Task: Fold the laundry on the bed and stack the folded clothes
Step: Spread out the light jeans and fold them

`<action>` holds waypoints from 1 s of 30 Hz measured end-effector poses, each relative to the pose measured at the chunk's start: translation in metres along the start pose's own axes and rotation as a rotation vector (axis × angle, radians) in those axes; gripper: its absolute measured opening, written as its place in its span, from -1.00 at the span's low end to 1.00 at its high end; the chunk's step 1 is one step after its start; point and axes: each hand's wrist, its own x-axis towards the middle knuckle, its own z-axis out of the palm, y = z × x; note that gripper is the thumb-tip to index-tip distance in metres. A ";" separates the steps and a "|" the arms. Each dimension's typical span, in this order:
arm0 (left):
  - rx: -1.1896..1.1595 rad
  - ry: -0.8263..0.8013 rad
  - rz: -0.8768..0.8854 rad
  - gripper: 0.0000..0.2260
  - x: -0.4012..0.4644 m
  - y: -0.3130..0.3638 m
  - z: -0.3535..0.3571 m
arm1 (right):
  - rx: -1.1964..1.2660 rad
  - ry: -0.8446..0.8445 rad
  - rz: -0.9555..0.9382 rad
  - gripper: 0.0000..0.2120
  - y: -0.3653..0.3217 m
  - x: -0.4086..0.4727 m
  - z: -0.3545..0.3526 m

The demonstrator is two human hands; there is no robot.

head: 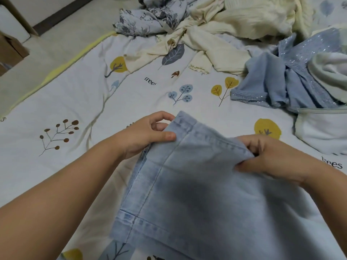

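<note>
Light blue jeans (pixel 202 194) lie in front of me on the bed, with a hemmed edge at the far end. My left hand (pixel 146 136) pinches the hem's left corner between thumb and fingers. My right hand (pixel 272 156) grips the hem's right corner, fingers curled into the cloth. Unfolded laundry lies further back: a cream ribbed garment (pixel 225 34), a grey floral garment (pixel 146 17) and a sparkly blue garment (pixel 277 79).
The bedsheet (pixel 84 94) is pale with tree and leaf prints. A white and pale green garment (pixel 323 132) lies at the right edge. Beyond the bed's left edge is the floor, with a cardboard box (pixel 11 51) on it.
</note>
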 end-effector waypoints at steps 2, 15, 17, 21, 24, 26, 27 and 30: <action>-0.055 -0.031 0.005 -0.67 -0.008 0.001 0.001 | -0.053 -0.085 0.053 -0.79 0.000 0.000 0.005; 0.773 -0.124 -0.185 -0.75 -0.083 -0.075 -0.011 | -0.845 0.102 0.242 -0.77 0.034 0.002 0.069; 0.959 0.078 -0.147 -0.58 -0.076 -0.073 -0.010 | -0.964 0.341 0.222 -0.85 0.043 0.008 0.064; 1.256 0.479 0.274 -0.87 -0.049 -0.062 -0.001 | -1.200 0.502 0.196 -0.75 0.063 0.020 0.041; 1.404 0.382 0.289 -0.70 -0.020 -0.062 -0.007 | -1.355 0.415 0.221 -0.68 0.071 0.025 0.034; 1.577 0.283 0.196 -0.55 -0.002 -0.064 -0.014 | -1.391 0.438 0.140 -0.66 0.074 0.025 0.031; 1.632 0.254 0.209 -0.57 0.004 -0.061 -0.016 | -1.385 0.462 0.100 -0.67 0.073 0.024 0.030; 1.542 0.242 0.411 -0.65 0.014 -0.050 -0.019 | -1.269 0.550 0.127 -0.91 0.070 0.024 0.019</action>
